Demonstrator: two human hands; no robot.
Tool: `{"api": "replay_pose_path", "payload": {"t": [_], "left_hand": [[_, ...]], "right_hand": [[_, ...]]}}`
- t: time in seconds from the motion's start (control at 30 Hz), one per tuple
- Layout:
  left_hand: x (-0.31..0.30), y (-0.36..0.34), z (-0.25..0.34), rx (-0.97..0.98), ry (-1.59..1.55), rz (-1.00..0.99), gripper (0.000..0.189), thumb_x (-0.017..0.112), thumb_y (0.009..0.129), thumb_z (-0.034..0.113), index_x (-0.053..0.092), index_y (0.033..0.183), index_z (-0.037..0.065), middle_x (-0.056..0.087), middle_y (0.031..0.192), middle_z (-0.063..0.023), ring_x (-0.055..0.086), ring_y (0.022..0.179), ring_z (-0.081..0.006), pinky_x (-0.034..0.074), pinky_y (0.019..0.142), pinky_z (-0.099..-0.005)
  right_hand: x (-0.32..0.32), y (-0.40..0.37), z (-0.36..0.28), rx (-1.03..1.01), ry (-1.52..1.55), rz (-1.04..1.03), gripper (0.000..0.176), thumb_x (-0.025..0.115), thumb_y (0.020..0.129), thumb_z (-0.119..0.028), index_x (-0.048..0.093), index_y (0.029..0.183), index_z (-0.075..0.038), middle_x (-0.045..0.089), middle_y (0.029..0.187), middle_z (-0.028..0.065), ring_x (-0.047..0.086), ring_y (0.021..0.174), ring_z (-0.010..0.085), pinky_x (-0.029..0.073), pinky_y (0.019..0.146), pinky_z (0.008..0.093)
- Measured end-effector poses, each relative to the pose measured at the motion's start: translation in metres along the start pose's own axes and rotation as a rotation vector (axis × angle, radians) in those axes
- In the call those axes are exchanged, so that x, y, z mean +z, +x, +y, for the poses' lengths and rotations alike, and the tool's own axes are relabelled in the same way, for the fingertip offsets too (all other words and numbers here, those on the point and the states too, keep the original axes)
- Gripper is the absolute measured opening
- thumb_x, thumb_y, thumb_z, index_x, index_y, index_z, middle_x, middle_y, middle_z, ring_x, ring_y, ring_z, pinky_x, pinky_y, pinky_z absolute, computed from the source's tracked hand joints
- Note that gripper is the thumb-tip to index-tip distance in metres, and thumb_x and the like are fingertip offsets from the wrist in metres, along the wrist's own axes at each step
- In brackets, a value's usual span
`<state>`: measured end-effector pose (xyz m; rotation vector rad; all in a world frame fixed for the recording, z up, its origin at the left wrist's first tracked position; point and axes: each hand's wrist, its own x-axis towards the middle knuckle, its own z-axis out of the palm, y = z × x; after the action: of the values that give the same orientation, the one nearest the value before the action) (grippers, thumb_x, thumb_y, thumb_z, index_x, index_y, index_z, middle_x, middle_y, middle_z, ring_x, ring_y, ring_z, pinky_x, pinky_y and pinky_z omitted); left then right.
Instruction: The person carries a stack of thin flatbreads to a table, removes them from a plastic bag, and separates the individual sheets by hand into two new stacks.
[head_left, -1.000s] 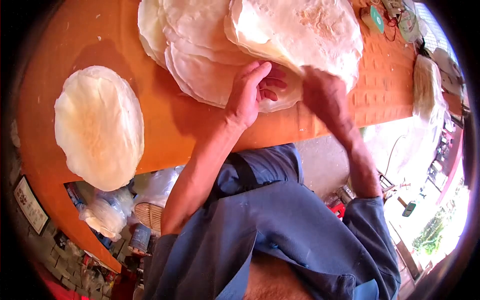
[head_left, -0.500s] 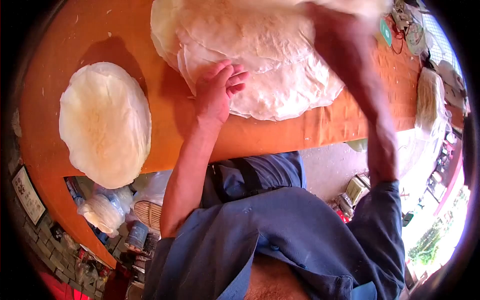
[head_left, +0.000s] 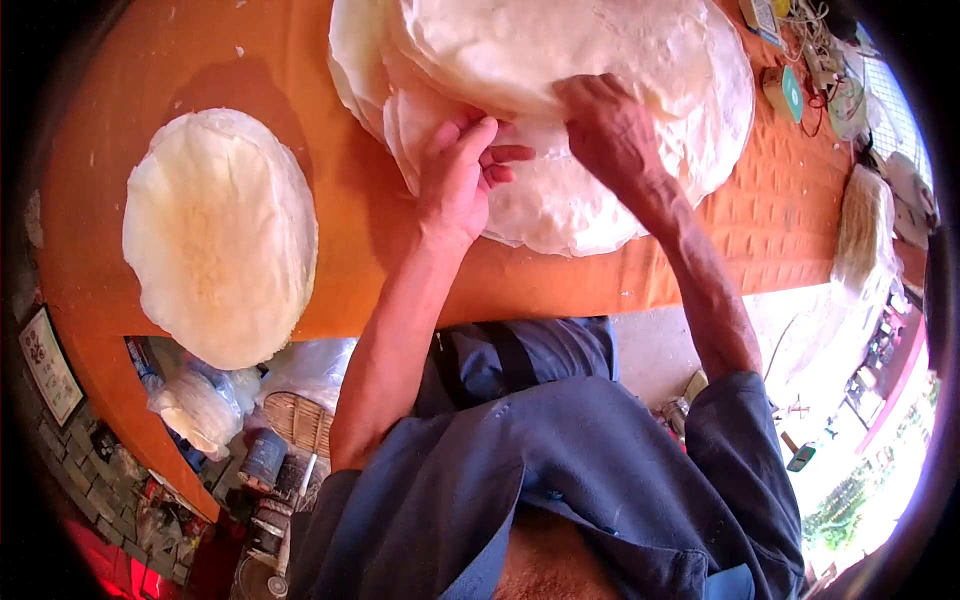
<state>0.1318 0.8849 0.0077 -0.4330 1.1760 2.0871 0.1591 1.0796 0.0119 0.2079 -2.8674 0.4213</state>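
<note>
A large pile of thin, pale, flatbread-like sheets (head_left: 560, 215) lies on the orange cloth in front of me. My right hand (head_left: 612, 132) is closed on the near edge of the top sheet (head_left: 520, 50), knuckles up, at the middle of the pile. To its left, my left hand (head_left: 462, 178) rests over the pile's near-left edge with the palm turned up. Its fingers are loosely bent and apart, and the thumb reaches close to the top sheet's rim. A smaller oval stack of similar sheets (head_left: 220, 240) sits farther left.
The orange-covered table (head_left: 370, 290) spans the view. A green-and-white box (head_left: 783, 93) and tangled cables (head_left: 815, 50) lie at the far right. Beyond the right end stands a plastic-wrapped bundle (head_left: 865, 220). Below left are a bagged bundle (head_left: 205, 410) and a woven basket (head_left: 297, 420).
My right hand has come from the far right of the pile back toward its middle, and the top sheet now lies smoother. My left hand has shifted slightly right.
</note>
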Motion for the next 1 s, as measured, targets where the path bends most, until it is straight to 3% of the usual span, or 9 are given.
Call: {"api": "replay_pose_path", "payload": {"t": [0.17,0.3,0.33,0.4,0.6,0.77,0.8,0.87,1.0], "left_hand": [[-0.008,0.007,0.003,0.029,-0.066,-0.159,0.020,0.055,0.094,0.015,0.054,0.112,0.007,0.066,0.103,-0.0068,0.063,0.070,-0.0183,0.036,0.049,-0.0214],[-0.007,0.010,0.007,0.041,-0.054,-0.162,0.023,0.056,0.094,0.016,0.053,0.115,0.007,0.067,0.102,-0.0084,0.064,0.072,-0.0177,0.038,0.050,-0.0213],[-0.006,0.007,0.007,0.040,-0.042,-0.158,0.023,0.056,0.094,0.016,0.053,0.115,0.007,0.067,0.103,-0.0088,0.064,0.072,-0.0174,0.039,0.050,-0.0214],[-0.009,0.002,0.006,0.036,0.018,-0.125,0.024,0.056,0.094,0.017,0.054,0.116,0.006,0.067,0.104,-0.0097,0.064,0.072,-0.0168,0.040,0.052,-0.0212],[-0.035,-0.036,0.001,-0.049,0.224,0.105,0.030,0.056,0.095,0.018,0.054,0.121,0.003,0.067,0.109,-0.0112,0.066,0.080,-0.0158,0.042,0.058,-0.0208],[-0.029,-0.027,-0.005,-0.039,0.037,0.054,0.029,0.054,0.096,0.016,0.054,0.121,0.002,0.067,0.109,-0.0119,0.069,0.093,-0.0256,0.051,0.063,-0.0248],[-0.029,-0.024,-0.007,-0.040,0.035,0.030,0.027,0.054,0.096,0.016,0.054,0.119,0.003,0.067,0.109,-0.0117,0.069,0.093,-0.0256,0.051,0.062,-0.0245],[-0.028,-0.017,-0.008,-0.032,0.030,-0.024,0.023,0.054,0.096,0.016,0.056,0.116,0.004,0.067,0.107,-0.0112,0.070,0.091,-0.0255,0.050,0.059,-0.0239],[-0.023,-0.011,-0.015,-0.065,-0.014,-0.095,0.015,0.054,0.096,0.018,0.058,0.107,0.008,0.068,0.098,-0.0071,0.071,0.082,-0.0242,0.046,0.053,-0.0231]], "right_hand": [[-0.005,0.000,-0.018,0.006,0.085,0.026,0.020,0.066,0.079,-0.012,0.064,0.098,-0.008,0.064,0.093,0.0128,0.060,0.093,0.0332,0.050,0.077,0.0439],[0.013,0.000,-0.004,0.031,0.002,0.048,0.019,0.063,0.080,-0.011,0.064,0.099,-0.010,0.062,0.090,0.0111,0.060,0.092,0.0298,0.051,0.072,0.0422],[0.007,0.008,0.003,0.017,-0.033,-0.021,0.020,0.062,0.079,-0.008,0.064,0.099,-0.011,0.061,0.085,0.0077,0.061,0.090,0.0255,0.051,0.067,0.0380],[-0.018,0.037,0.025,0.116,-0.334,-0.306,0.026,0.061,0.078,-0.003,0.069,0.099,-0.017,0.065,0.081,0.0094,0.064,0.076,0.0305,0.052,0.063,0.0371],[-0.131,0.059,0.004,-0.058,-0.316,0.216,0.020,0.063,0.073,-0.004,0.065,0.090,-0.013,0.064,0.078,0.0068,0.062,0.067,0.0274,0.049,0.055,0.0358],[-0.030,0.028,0.002,-0.185,-0.182,-0.027,0.016,0.065,0.068,-0.004,0.062,0.083,-0.011,0.062,0.075,0.0046,0.061,0.059,0.0248,0.045,0.049,0.0347],[-0.016,0.018,-0.004,-0.145,-0.142,-0.057,0.016,0.062,0.069,-0.002,0.063,0.084,-0.009,0.063,0.077,0.0064,0.062,0.066,0.0270,0.048,0.055,0.0367],[-0.003,0.009,-0.013,-0.069,-0.070,-0.108,0.017,0.057,0.071,0.001,0.064,0.085,-0.007,0.065,0.081,0.0101,0.064,0.078,0.0313,0.052,0.066,0.0406],[-0.013,0.023,-0.003,-0.103,-0.001,-0.049,0.011,0.062,0.071,-0.004,0.063,0.082,-0.005,0.064,0.075,0.0130,0.064,0.071,0.0313,0.050,0.058,0.0404]]}}
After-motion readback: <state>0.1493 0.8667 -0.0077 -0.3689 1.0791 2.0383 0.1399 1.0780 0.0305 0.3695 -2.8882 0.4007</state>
